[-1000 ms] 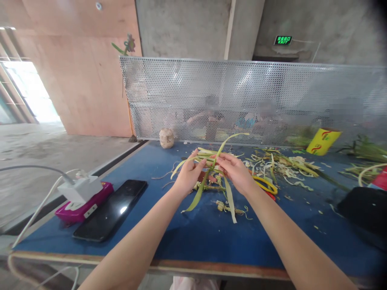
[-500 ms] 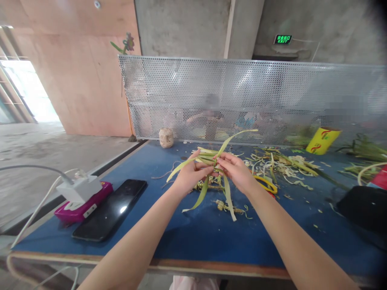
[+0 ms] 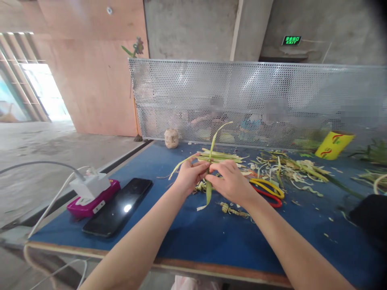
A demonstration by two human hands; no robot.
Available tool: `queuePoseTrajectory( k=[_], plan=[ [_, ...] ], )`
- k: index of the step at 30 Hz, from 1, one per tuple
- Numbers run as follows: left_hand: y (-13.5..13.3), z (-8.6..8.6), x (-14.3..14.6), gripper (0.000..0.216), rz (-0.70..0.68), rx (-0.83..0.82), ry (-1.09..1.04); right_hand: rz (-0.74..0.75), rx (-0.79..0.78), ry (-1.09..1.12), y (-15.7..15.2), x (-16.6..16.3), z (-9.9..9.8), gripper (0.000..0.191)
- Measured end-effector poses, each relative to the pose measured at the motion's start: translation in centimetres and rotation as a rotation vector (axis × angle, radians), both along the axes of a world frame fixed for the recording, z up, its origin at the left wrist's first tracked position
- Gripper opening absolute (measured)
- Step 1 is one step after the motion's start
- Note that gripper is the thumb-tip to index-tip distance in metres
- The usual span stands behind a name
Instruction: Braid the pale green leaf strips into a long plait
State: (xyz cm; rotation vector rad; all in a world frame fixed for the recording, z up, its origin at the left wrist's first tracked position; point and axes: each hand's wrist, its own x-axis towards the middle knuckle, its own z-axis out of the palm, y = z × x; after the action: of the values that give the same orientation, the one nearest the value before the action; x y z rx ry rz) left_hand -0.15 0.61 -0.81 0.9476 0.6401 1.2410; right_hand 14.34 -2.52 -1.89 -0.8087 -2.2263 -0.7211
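Both hands meet above the middle of the blue table around long green leaf strips [image 3: 209, 194]. My left hand [image 3: 190, 174] is closed, thumb and fingers pinching the strips where they cross. From the right, my right hand [image 3: 229, 178] pinches at the same crossing, its fingertips close to the left ones. One strip end rises and curves to the right, one hangs down below the fingers, and another sticks out to the left. The exact crossing is partly hidden by the fingers. Behind the hands lies a bundle of pale green strips [image 3: 225, 156].
Scissors with yellow and red handles [image 3: 269, 189] lie right of my right hand. Leaf scraps [image 3: 290, 169] are strewn beyond. At left are a black phone [image 3: 117, 207] and a purple power strip [image 3: 93, 203]. A yellow roll [image 3: 334, 145] and perforated metal screen [image 3: 187, 92] stand behind.
My right hand has turned over further, its back now facing up. The strip that hung toward the lower right is no longer visible there. The view has shifted slightly left.
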Motion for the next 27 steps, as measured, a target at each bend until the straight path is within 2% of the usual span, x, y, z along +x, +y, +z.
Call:
queuePoseTrajectory(
  k=[2, 5, 9, 11, 13, 19, 22, 25, 27],
  plan=[
    [-0.1, 0.1, 0.0, 0.061, 0.012, 0.018, 0.01, 0.027, -0.067, 0.144, 0.3, 0.0, -0.1, 0.016],
    [-0.2, 0.2, 0.2, 0.07, 0.024, 0.055, 0.026, 0.071, -0.259, 0.563, 1.0, 0.0, -0.2, 0.009],
    [-0.2, 0.2, 0.5, 0.076, 0.061, 0.086, 0.069, 0.126, -0.735, 1.115, 2.0, -0.1, -0.8, 0.016],
    [-0.2, 0.1, 0.6, 0.078, 0.071, 0.09, 0.091, 0.171, -0.891, 1.271, 2.2, -0.2, -1.1, 0.021],
    [-0.3, 0.0, 0.6, 0.08, 0.067, 0.097, 0.088, 0.199, -0.948, 1.354, 2.2, -0.3, -1.2, 0.023],
    [-0.3, -0.1, 0.7, 0.084, 0.082, 0.144, 0.075, 0.242, -1.019, 1.377, 2.2, -0.3, -0.8, 0.024],
    [0.1, -0.3, 0.5, 0.083, 0.157, 0.151, 0.124, 0.246, -1.195, 1.31, 2.0, -0.1, -0.8, 0.025],
    [0.7, -0.6, 0.1, 0.084, 0.244, 0.158, 0.163, 0.161, -1.36, 1.053, 1.5, -0.1, -0.8, 0.022],
    [1.0, -0.8, -0.2, 0.088, 0.287, 0.174, 0.199, 0.015, -1.252, 0.773, 1.0, -0.3, -0.7, 0.019]
  ],
)
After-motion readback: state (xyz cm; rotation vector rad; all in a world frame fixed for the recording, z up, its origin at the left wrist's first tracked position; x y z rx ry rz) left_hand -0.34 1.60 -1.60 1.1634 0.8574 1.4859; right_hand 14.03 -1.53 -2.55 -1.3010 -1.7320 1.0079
